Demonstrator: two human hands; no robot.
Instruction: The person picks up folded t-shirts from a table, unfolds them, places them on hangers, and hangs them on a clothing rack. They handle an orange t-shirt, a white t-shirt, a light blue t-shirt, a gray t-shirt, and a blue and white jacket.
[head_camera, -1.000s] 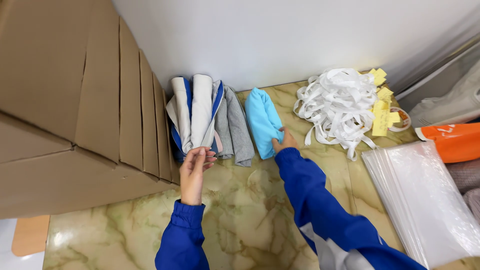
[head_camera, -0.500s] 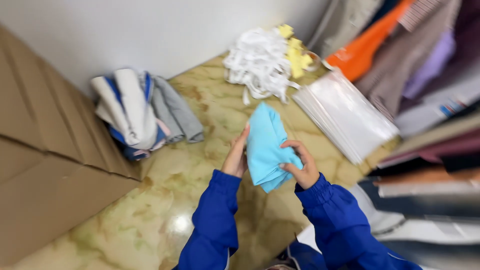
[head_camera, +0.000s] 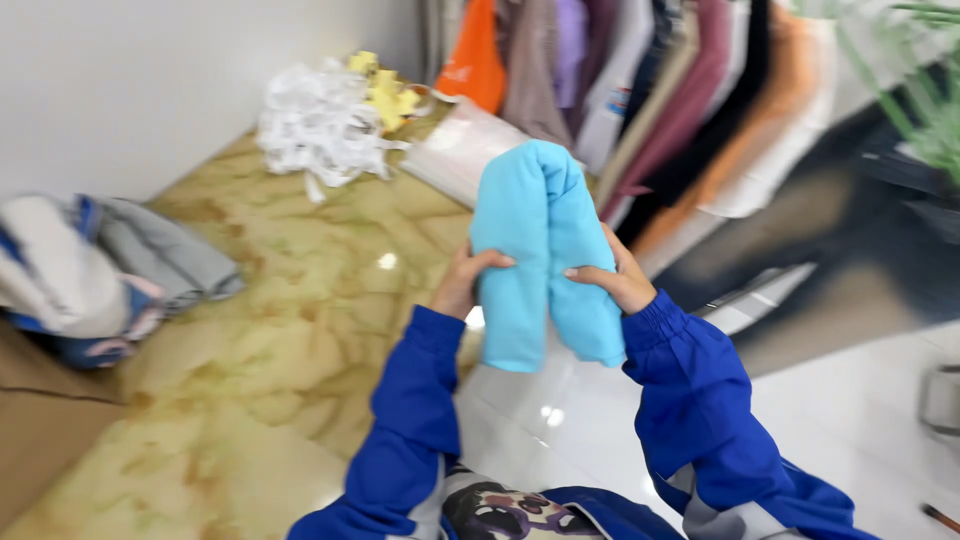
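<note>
Gripping folded blue cloth (head_camera: 542, 250), apparently 2-handed.

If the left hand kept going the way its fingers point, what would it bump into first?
The left hand points rightward, and its fingers already press the folded blue cloth, so the cloth comes first. Just past the cloth sits the right hand, gripping the other side.
</note>
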